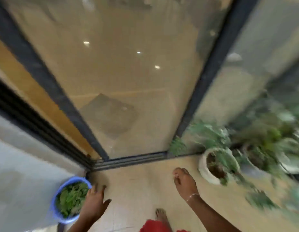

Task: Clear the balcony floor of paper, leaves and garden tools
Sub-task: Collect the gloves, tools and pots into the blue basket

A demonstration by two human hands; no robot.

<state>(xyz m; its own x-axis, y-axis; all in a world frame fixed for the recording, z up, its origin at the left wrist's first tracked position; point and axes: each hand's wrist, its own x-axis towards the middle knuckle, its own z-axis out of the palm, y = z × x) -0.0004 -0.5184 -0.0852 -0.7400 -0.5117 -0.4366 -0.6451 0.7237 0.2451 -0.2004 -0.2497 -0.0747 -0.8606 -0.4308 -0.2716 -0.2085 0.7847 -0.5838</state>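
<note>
A tall sliding glass door with a dark grey metal frame (pixel 210 77) fills the middle of the blurred view. A ribbed dark track (pixel 133 160) runs along the door's foot. Through its pane a grey square mat (pixel 110 114) lies on a glossy beige indoor floor (pixel 112 64). Right of the door stands a round white pot (pixel 204 171) holding a green plant, with more potted greenery (pixel 262 144) beyond. Left of the door is a plain grey wall (pixel 20 164).

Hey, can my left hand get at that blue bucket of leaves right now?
Probably yes. The left hand is open right beside the blue bucket, at its rim, with nothing visible between them. The frame is blurred, so whether they touch is unclear.
</note>
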